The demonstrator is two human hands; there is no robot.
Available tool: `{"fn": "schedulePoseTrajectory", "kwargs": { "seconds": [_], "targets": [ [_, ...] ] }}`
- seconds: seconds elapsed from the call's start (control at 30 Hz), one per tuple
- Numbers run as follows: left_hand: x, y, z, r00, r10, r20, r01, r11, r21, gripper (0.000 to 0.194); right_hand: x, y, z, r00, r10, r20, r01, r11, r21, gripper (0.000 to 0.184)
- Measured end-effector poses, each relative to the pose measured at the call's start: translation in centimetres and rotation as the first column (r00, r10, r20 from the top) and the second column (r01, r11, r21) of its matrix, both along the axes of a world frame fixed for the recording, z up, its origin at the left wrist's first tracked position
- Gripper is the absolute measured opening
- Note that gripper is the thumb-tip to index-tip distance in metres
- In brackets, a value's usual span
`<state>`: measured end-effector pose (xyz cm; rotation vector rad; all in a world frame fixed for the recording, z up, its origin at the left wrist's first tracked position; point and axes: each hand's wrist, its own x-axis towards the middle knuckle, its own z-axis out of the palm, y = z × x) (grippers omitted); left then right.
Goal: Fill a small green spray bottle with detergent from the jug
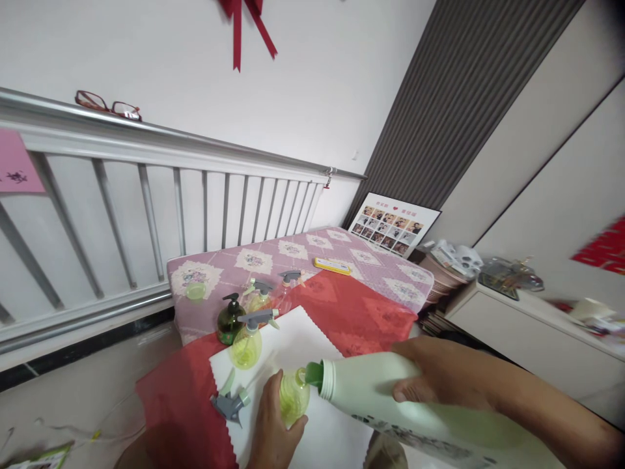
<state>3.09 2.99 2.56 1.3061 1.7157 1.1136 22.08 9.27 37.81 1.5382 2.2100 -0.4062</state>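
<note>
My right hand (442,378) grips a large pale green jug (385,397), tipped on its side with its green spout at the mouth of a small yellow-green bottle (293,395). My left hand (274,426) is wrapped round that small bottle, which stands on a white cloth (293,335). A grey spray trigger head (229,404) lies loose on the cloth just left of my left hand. A yellow-green spray bottle (247,342) with its trigger on stands further back on the cloth.
Behind stand a dark green pump bottle (229,322) and two more spray bottles (261,293) on the red cloth (351,312). A yellow case (332,266) lies on the pink patterned cover. Railing at left, white cabinet (512,332) with clutter at right, framed photo collage (393,225) against the wall.
</note>
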Motion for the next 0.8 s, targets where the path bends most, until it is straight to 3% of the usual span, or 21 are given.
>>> {"fn": "schedulePoseTrajectory", "kwargs": {
  "seconds": [0.6,0.8],
  "targets": [
    [0.05,0.14,-0.59,0.999,0.048,0.01,-0.049,0.998,0.05,0.085,0.05,-0.1,0.03,1.0,-0.024,-0.015,0.024,0.999,-0.026,0.036],
    [0.0,0.11,-0.18,1.0,0.008,-0.006,-0.008,0.999,0.035,0.086,0.05,-0.07,0.1,1.0,-0.002,0.005,0.003,1.0,-0.023,0.035]
  ]
}}
